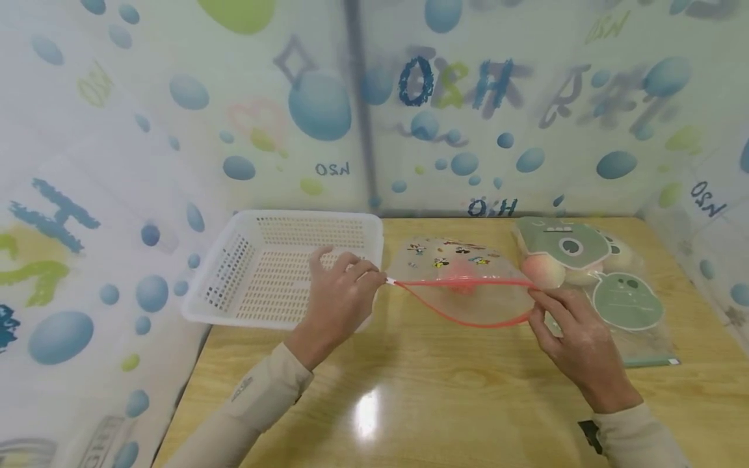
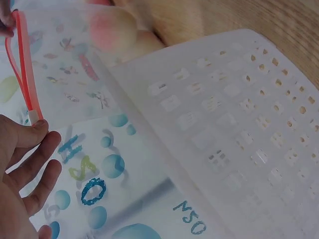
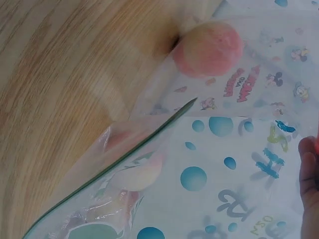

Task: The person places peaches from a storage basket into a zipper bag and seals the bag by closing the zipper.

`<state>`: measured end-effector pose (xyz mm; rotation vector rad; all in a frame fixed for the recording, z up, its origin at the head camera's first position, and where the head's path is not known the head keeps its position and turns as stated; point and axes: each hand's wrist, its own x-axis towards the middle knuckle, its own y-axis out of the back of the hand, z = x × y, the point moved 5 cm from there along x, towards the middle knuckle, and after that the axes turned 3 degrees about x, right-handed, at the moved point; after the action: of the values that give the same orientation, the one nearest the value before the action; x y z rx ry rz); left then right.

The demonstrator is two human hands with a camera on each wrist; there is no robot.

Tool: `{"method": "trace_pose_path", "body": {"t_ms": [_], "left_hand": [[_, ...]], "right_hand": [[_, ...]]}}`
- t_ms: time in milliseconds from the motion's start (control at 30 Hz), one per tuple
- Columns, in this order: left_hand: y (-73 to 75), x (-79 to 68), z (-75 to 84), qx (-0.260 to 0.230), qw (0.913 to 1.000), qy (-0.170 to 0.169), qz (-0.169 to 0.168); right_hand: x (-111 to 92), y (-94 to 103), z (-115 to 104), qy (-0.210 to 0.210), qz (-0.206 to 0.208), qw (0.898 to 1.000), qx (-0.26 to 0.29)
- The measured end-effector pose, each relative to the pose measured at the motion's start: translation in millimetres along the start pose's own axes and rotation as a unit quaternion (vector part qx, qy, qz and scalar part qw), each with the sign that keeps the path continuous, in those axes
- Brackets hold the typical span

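A clear zip bag [image 1: 430,260] printed with small cartoon figures lies between my hands, its red-edged mouth parted toward me. At the mouth's left end my left hand [image 1: 342,292] pinches the white zip slider [image 2: 33,117] between thumb and forefinger, the other fingers spread. My right hand [image 1: 576,338] pinches the mouth's right end, fingertips on the red zip strip [image 1: 515,320]. Inside the bag sits a pink and yellow peach [image 3: 209,50], blurred through the plastic in the head view. Only part of the right hand shows at the edge of the right wrist view.
Left of the bag stands a white perforated basket [image 1: 310,216], partly behind my left hand. A second clear bag with green cartoon faces [image 1: 629,300] lies right, holding several peaches [image 1: 544,270]; its green zip edge [image 1: 649,361] faces me. A patterned curtain [image 1: 445,143] backs the wooden table [image 1: 445,396].
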<state>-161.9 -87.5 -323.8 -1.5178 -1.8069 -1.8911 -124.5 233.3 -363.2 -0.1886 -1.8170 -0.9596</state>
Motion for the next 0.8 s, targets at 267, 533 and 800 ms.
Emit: {"method": "trace_pose_path", "body": {"t_ms": [267, 533, 800], "left_hand": [[6.4, 4.3, -4.6, -0.026, 0.9995, 0.016, 0.01], [12.9, 2.5, -7.2, -0.047, 0.9979, 0.022, 0.04], [18.8, -3.0, -6.7, -0.064, 0.9951, -0.001, 0.075]], "right_hand": [[2, 4.1, 2, 0.016, 0.01, 0.999, 0.026], [9, 12.9, 3, 0.043, 0.03, 0.999, -0.012], [13, 24.4, 11, 0.006, 0.054, 0.998, -0.027]]}}
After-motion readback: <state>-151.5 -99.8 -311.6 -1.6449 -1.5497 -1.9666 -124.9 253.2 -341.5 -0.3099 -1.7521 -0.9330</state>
